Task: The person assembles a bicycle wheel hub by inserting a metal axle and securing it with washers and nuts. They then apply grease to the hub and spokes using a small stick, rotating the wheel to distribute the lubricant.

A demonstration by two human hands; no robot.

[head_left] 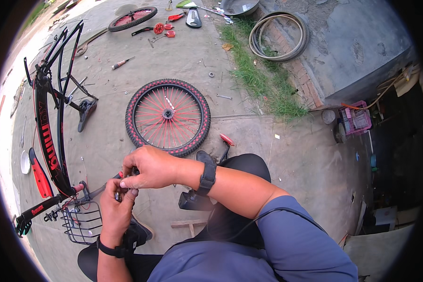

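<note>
My right hand (148, 167) reaches across from the right and meets my left hand (117, 199) just below the red-and-black bicycle wheel (160, 101). Both hands are closed round a small dark metal part (135, 171), mostly hidden by my fingers. A dark bar with a red tip (98, 191) lies behind my left hand. To the left stands a black bicycle frame (47, 131) with red lettering and its saddle (87, 113) near the ground. Below it are a black wire basket (80, 228) and a red mudguard (41, 181).
Another wheel (132, 16), red parts (159, 29), a screwdriver (122, 63) and a spanner (224, 96) lie on the concrete. A coiled tyre (253, 35) rests beside grass and a raised concrete step (357, 56). A pink crate (355, 115) stands at right. A wooden piece (190, 225) lies between my legs.
</note>
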